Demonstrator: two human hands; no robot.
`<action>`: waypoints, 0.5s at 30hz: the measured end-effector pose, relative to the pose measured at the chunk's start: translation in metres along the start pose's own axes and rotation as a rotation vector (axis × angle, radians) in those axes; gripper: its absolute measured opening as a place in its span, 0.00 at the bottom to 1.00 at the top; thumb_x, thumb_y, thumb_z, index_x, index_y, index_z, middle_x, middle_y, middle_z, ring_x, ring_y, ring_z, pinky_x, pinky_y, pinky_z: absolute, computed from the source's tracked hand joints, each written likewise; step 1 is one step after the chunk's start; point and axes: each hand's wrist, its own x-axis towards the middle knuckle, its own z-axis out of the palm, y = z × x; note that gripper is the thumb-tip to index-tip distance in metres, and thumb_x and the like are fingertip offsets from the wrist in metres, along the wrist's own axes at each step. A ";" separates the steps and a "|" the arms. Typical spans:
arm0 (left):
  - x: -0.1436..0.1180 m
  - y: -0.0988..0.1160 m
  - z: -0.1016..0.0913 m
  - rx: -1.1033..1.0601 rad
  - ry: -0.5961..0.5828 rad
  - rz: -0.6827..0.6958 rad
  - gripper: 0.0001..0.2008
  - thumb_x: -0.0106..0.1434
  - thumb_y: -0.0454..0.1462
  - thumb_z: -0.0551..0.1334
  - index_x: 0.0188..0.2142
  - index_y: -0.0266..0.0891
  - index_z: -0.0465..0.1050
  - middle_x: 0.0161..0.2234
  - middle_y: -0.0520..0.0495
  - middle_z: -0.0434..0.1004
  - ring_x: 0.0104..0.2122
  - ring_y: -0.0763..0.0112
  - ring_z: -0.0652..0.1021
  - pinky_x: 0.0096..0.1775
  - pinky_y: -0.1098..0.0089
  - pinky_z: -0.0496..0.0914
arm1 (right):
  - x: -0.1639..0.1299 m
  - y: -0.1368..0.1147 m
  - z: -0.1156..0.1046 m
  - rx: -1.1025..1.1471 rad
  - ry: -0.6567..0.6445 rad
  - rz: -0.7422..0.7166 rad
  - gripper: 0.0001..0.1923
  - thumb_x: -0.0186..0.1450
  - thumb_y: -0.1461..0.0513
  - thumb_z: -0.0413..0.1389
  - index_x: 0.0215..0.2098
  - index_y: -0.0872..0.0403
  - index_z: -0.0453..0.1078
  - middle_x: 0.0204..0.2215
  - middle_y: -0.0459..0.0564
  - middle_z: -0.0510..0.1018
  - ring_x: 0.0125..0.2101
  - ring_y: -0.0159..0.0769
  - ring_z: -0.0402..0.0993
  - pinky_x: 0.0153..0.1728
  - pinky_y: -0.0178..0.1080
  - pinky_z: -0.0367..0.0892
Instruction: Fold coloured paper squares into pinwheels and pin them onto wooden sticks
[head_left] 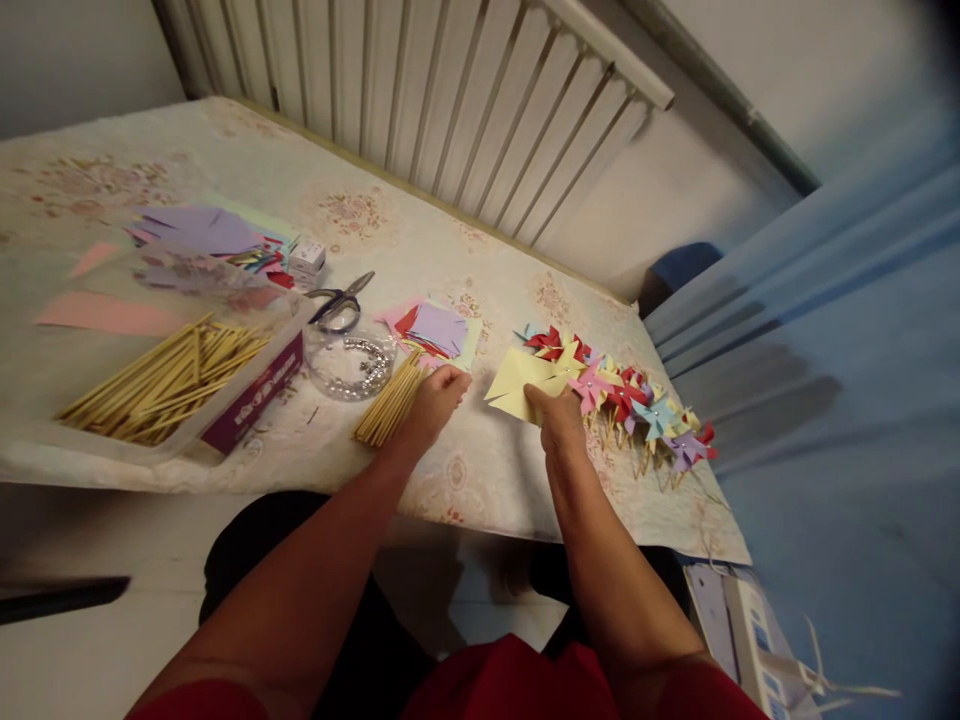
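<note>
The right hand (561, 418) pinches a pale-yellow, slit-cornered paper square (517, 380) near multicoloured paper pinwheels (626, 395); the left hand (435, 402) is curled, any contents indiscernible. Too firm a pinch could crease the square; tugging could tear its slits.

Paper sheet (510, 392) is plain pale yellow. Pinwheels (625, 397) show red, pink, pale yellow, light blue, lilac. Small paper stack (439, 330): lilac on top, red/pink/pale yellow edges. Sticks (388, 402): yellowish tan. Scissors handles (343, 299): dark blue. Box label (255, 402): maroon, white lettering. Tabletop cloth (427, 245): cream, pinkish-brown floral clusters. Curtain (847, 370): blue.
</note>
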 end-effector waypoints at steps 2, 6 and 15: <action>-0.001 0.000 0.001 0.069 -0.049 0.013 0.13 0.61 0.45 0.58 0.28 0.37 0.68 0.24 0.53 0.68 0.24 0.76 0.67 0.28 0.72 0.61 | 0.000 0.000 0.000 -0.028 0.056 0.027 0.17 0.49 0.58 0.63 0.35 0.57 0.73 0.34 0.52 0.82 0.34 0.40 0.79 0.33 0.38 0.74; -0.008 0.001 0.006 0.109 -0.220 -0.012 0.15 0.59 0.48 0.59 0.27 0.38 0.67 0.23 0.55 0.65 0.23 0.76 0.66 0.27 0.71 0.61 | -0.007 -0.007 0.006 -0.092 0.107 0.020 0.15 0.49 0.58 0.62 0.34 0.57 0.74 0.30 0.51 0.81 0.33 0.41 0.78 0.31 0.38 0.73; -0.010 -0.002 0.009 0.294 -0.223 0.026 0.12 0.57 0.43 0.58 0.23 0.38 0.65 0.21 0.55 0.63 0.24 0.74 0.64 0.29 0.70 0.58 | -0.028 -0.021 0.023 -0.220 0.055 0.030 0.13 0.52 0.57 0.59 0.33 0.56 0.75 0.30 0.52 0.82 0.30 0.39 0.77 0.29 0.36 0.70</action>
